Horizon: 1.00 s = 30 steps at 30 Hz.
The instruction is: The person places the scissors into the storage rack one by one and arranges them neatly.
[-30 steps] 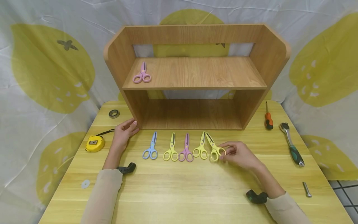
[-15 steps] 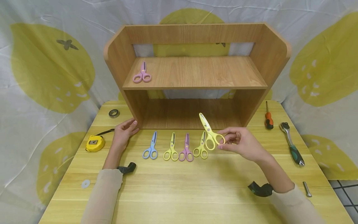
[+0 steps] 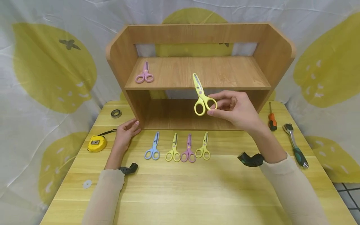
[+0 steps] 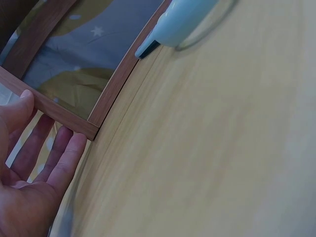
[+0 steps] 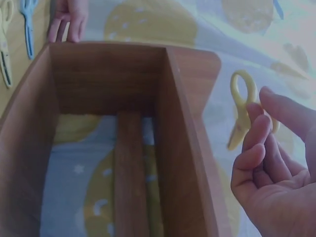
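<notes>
The right hand (image 3: 234,107) pinches yellow scissors (image 3: 200,94) by one handle ring, raised before the upper board's (image 3: 233,72) front edge, how close I can't quite judge. Purple scissors (image 3: 145,75) lie near that board's front left corner, open room stretching rightward. The left hand (image 3: 124,135), fingers fairly straight, touches the shelf unit's (image 3: 197,33) lower left corner. Four more scissors (image 3: 189,147) line the table (image 3: 180,193) before it.

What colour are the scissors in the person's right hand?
The scissors are yellow; the head view shows it best.
</notes>
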Each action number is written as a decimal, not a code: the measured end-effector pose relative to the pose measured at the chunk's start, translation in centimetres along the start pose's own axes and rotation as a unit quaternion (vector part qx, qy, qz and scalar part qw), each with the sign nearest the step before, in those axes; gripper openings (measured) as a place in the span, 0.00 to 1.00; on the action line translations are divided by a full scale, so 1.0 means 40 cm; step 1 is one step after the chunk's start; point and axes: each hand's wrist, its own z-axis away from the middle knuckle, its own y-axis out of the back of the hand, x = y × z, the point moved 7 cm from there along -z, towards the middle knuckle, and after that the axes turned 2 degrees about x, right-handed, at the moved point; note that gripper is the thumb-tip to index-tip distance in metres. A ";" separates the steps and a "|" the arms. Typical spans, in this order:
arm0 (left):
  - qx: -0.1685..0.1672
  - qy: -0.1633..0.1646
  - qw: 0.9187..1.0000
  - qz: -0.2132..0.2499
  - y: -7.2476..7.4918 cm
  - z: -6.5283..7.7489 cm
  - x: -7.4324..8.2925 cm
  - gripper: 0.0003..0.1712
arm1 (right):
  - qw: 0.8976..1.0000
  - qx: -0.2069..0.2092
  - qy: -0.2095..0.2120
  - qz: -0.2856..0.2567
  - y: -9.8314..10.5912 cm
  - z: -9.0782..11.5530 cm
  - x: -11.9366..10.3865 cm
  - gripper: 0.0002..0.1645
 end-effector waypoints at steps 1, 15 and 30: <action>0.000 0.000 1.000 0.000 -0.001 0.000 0.000 0.33 | 1.000 0.004 -0.004 0.006 -0.003 -0.015 -0.008 0.27; -0.005 -0.008 1.000 0.001 0.000 -0.001 -0.008 0.34 | 0.999 0.021 -0.009 0.027 -0.076 -0.236 -0.052 0.28; -0.003 -0.008 1.000 0.008 -0.001 -0.008 -0.008 0.34 | 0.998 0.015 -0.042 0.054 -0.157 -0.374 -0.044 0.31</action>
